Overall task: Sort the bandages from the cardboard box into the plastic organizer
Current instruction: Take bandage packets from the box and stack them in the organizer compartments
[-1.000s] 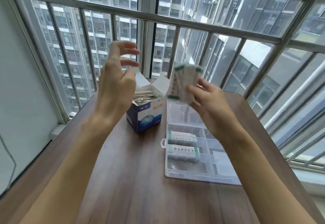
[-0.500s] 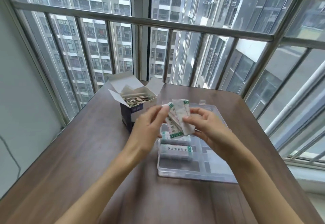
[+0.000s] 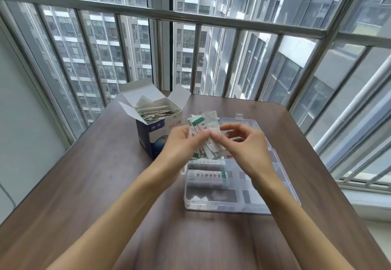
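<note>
On the brown table [image 3: 88, 185], both the left hand [image 3: 179, 142] and right hand [image 3: 243, 144] hold white, green-edged bandages [image 3: 204, 125] above the clear organizer [image 3: 239, 206].

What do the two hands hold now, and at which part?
Both hold one loose bunch of bandages above the plastic organizer. The left hand grips its left side; the right hand pinches its middle with the fingers.

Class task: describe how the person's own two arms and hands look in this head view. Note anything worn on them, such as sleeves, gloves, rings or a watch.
Both forearms are bare right to the bottom edge: no sleeves show. The left hand and the right hand wear no gloves, and no ring, watch or bracelet is visible on either.
</note>
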A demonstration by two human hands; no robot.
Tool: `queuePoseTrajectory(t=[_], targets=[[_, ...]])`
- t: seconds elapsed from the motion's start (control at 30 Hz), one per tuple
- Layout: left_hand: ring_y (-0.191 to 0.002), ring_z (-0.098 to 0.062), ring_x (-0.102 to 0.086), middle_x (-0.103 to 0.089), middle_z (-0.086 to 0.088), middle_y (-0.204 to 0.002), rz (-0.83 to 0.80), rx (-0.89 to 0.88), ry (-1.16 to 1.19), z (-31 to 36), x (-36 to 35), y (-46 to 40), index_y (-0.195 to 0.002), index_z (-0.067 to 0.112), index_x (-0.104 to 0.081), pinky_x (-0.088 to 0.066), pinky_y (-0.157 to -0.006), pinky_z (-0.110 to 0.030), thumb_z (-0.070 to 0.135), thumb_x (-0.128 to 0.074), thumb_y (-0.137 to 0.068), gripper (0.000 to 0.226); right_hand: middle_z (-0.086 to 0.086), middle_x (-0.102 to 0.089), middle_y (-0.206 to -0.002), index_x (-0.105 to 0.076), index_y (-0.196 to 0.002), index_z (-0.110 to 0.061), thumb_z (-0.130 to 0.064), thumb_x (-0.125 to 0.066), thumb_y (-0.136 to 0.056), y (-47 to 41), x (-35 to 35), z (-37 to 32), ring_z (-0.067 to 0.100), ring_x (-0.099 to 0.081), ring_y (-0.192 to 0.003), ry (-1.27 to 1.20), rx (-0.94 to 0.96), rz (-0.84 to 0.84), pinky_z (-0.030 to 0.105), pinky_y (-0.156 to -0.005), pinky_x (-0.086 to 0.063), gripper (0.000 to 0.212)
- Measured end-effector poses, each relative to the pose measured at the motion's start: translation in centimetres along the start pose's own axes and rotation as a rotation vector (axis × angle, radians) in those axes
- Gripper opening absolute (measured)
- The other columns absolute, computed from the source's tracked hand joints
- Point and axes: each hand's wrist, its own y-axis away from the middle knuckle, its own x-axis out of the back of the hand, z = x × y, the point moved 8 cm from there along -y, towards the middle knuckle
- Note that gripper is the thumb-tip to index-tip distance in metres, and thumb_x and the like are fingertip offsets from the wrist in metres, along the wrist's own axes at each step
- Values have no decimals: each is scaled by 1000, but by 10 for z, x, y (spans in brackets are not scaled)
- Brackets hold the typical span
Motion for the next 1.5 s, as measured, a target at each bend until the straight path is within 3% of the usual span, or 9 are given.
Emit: queuePoseTrajectory(t=[0.13,0.33,0.53,0.77,0.9,1.07,1.2,1.3,1.5], targets=[[-80,-23,-73,-74,-12,-89,-16,65,45,-1,3,-5,-92,6,-70,-59,-70,-29,6,-65,-86,8,11,-73,-92,-68,-104,-6,-22,-73,-81,-2,-8,22,14,-68,-74,-283,-261,-118,23,-64,-56,27],[-73,-18,-72,-74,-12,-89,27,148,36,-9,15,-7,-96,1,-68,-59,-64,-25,-1,-62,-86,12,4,-75,-83,-71,-93,-10,-21,-74,-79,-3,-12,29,13,-68,-74,-310,-295,-142,19,-63,-54,18],[-68,-2,-70,-72,11,-67,160,-20,-180,24,52,-12,-82,18,-66,-57,-62,-18,3,-64,-86,15,-7,-73,-81,-77,-91,-19,-22,-70,-84,-7,17,-15,5,-63,-71,482,343,39,24,-69,-53,10],[-73,-4,-70,-72,8,-79,164,-38,-169,29,52,-10,-86,17,-67,-56,-68,-20,4,-65,-86,13,-7,-74,-92,-77,-95,-24,-17,-63,-88,4,-28,-15,13,-64,-87,846,479,-122,27,-77,-49,16],[-85,-11,-70,-73,3,-87,168,-15,-138,25,51,-12,-86,17,-68,-55,-81,-28,4,-65,-86,13,-4,-73,-97,-76,-97,-23,-7,-54,-87,-6,-42,-5,11,-62,-90,895,349,-395,25,-75,-46,29],[-81,-14,-71,-74,2,-83,146,22,-74,18,46,-12,-86,15,-69,-58,-74,-30,4,-65,-86,12,-8,-72,-97,-74,-99,-19,3,-43,-85,-6,-41,5,5,-64,-92,770,218,-559,17,-79,-49,41],[-81,-17,-72,-75,-7,-90,138,64,14,8,37,-11,-92,12,-70,-58,-75,-30,6,-67,-84,10,-10,-71,-87,-68,-96,-23,-5,-53,-91,-12,-24,-10,2,-65,-80,375,197,-339,15,-70,-50,24],[-82,-19,-72,-75,-10,-92,133,91,135,-1,30,-9,-99,7,-69,-57,-74,-29,7,-69,-82,17,-1,-72,-92,-65,-107,-19,-22,-65,-88,-10,-17,-13,7,-67,-77,-13,20,-269,21,-64,-56,19],[-92,-28,-69,-72,-16,-99,100,173,221,-15,16,-8,-109,2,-66,-55,-82,-37,9,-62,-87,23,6,-73,-70,-73,-84,-12,-24,-76,-78,-4,-13,-8,9,-66,-55,28,48,-73,18,-51,-50,14]])
